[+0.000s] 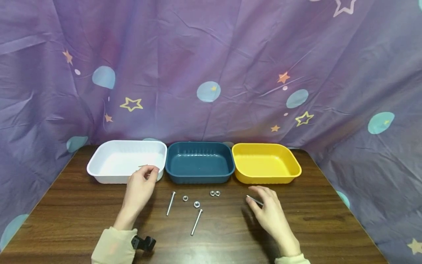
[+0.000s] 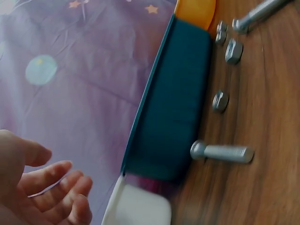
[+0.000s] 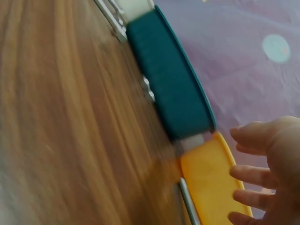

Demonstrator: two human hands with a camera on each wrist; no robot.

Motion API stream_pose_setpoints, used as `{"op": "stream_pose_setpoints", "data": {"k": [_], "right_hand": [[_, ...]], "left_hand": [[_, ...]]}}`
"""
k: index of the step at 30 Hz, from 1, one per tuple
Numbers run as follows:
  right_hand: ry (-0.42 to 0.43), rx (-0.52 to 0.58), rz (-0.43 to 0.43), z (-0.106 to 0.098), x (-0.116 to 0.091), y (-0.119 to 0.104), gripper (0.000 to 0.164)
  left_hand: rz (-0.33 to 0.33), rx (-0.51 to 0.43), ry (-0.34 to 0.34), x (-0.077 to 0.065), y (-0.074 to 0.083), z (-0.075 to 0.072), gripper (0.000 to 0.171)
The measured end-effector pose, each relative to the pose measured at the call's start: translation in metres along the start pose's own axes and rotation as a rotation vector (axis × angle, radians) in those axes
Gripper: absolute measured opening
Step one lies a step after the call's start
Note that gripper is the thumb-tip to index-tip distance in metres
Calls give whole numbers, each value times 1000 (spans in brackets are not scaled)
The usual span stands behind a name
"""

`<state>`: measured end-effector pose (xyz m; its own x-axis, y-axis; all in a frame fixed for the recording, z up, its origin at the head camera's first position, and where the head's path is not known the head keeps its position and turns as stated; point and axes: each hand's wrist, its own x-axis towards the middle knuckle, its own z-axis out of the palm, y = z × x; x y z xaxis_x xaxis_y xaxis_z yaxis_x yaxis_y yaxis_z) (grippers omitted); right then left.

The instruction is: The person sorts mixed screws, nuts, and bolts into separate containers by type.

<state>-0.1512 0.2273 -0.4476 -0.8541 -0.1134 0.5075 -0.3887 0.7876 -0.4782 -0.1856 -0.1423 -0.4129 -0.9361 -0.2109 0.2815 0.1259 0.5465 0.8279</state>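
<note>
My left hand [image 1: 140,189] is over the front right rim of the white bin [image 1: 126,179]. Its fingers are loosely bent, and the left wrist view has thumb and fingers apart with nothing between them. A thin line by those fingertips in the head view is too small to identify. My right hand [image 1: 270,212] hovers, fingers spread, in front of the yellow bin [image 1: 267,179]. Below it a bolt [image 3: 189,201] lies on the table, partly hidden by the hand in the head view. Two more bolts [image 1: 170,203] and several nuts [image 1: 196,204] lie between the hands.
A dark blue bin [image 1: 199,179] stands between the white and yellow ones, all in a row at the back of the wooden table [image 1: 230,242]. Behind them hangs a purple patterned cloth [image 1: 184,55]. Two nuts [image 1: 215,193] sit side by side before the blue bin.
</note>
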Motion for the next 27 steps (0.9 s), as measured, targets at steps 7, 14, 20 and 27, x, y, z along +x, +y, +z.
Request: {"op": "stream_pose_setpoints", "data": {"k": [7,14,20,27], "right_hand": [[-39,-23,52,-13,3,18,30],[-24,-30,75,-22,0,31,29],[-29,-46,121,-25,-10,41,28],[-55,-65,132,-25,-17,44,27]], "left_hand": [[-10,-1,-31,0,2,23,21],[-71,78,-90,1,-2,39,29],[-192,-134,-152,4,-7,46,32],[-302,-405,-150,7,-15,56,28]]}}
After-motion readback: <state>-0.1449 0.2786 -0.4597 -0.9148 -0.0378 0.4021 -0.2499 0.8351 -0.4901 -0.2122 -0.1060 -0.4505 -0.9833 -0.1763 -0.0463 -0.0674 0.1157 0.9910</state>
